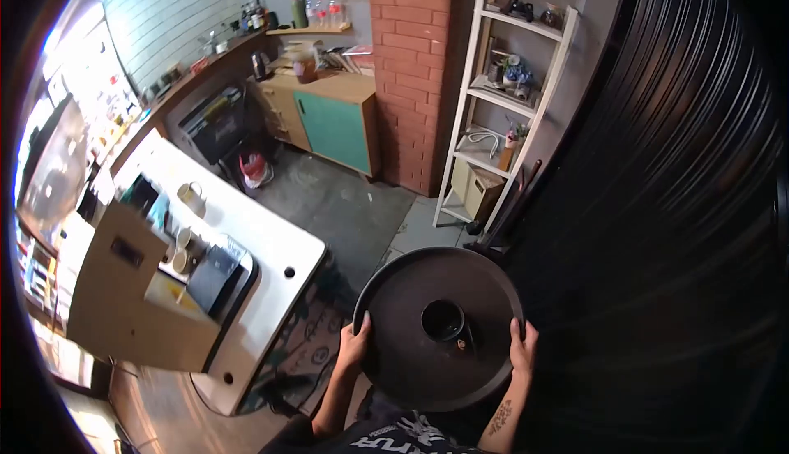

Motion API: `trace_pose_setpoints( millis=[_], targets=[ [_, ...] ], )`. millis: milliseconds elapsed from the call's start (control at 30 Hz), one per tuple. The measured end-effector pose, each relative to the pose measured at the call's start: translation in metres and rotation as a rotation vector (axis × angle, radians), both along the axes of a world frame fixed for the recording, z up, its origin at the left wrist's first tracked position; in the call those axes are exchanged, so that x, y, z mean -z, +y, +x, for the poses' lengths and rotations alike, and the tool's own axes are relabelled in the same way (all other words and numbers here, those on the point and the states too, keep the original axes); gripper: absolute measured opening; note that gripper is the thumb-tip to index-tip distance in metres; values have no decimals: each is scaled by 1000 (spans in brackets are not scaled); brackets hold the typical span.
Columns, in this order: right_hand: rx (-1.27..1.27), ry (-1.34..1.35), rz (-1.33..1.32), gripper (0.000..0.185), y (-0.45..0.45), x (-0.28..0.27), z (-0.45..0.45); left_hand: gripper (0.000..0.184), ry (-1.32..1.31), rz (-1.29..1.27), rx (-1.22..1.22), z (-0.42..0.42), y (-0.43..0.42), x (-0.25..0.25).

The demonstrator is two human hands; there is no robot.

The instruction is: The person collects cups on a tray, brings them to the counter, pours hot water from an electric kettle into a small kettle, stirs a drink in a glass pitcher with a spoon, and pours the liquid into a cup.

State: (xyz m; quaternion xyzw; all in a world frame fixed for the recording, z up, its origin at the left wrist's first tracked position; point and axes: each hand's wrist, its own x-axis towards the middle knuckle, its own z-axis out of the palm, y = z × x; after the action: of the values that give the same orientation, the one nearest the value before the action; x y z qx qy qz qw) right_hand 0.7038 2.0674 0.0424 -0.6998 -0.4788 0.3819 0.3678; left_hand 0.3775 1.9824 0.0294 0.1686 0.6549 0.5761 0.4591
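A large round dark tray (403,372) is held level in front of my body. My left hand (354,344) grips its left rim, thumb on top. On the opposite rim my right hand (523,345) is closed in the same way, and the fingers under the tray are hidden. Near the tray's middle stands a small black cup (443,320), upright and dark inside. Close to the cup's lower right lies a small dark item with an orange-brown mark (462,345), too small to name.
To the left is a white counter (271,240) with mugs (191,195) and a dark device (218,277). Ahead stand a green-doored cabinet (333,129), a brick pillar (407,68) and a white shelf rack (501,105). Dark glossy strips (690,125) line the right side.
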Motion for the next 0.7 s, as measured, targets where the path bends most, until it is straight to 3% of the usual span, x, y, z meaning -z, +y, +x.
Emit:
trace_pose_setpoints(
  millis=[67, 267, 300, 333, 400, 533, 567, 667, 700],
  targets=[
    [5, 12, -77, 77, 34, -20, -4, 42, -32, -1, 30, 9, 41, -28],
    [72, 65, -105, 79, 133, -23, -23, 44, -43, -21, 86, -16, 153, -19],
    [129, 57, -92, 63, 149, -24, -32, 45, -7, -2, 88, -23, 167, -23],
    [121, 53, -76, 63, 175, -27, -40, 45, -11, 14, 80, -32, 191, -20],
    [11, -22, -126, 79, 212, -40, -46, 45, -40, 32, 51, -37, 223, -14],
    [-97, -48, -64, 69, 285, -48, -86, 45, -101, -20, -75, -61, 255, -19],
    [-283, 32, -111, 66, 306, -70, -100, 47, -115, -13, -81, -70, 260, -20],
    [-389, 10, -78, 64, 362, -49, -135, 47, -114, 6, -213, -90, 278, -23],
    [-313, -48, -36, 62, 382, -25, -147, 46, -125, 1, -293, -97, 289, -29]
  ],
)
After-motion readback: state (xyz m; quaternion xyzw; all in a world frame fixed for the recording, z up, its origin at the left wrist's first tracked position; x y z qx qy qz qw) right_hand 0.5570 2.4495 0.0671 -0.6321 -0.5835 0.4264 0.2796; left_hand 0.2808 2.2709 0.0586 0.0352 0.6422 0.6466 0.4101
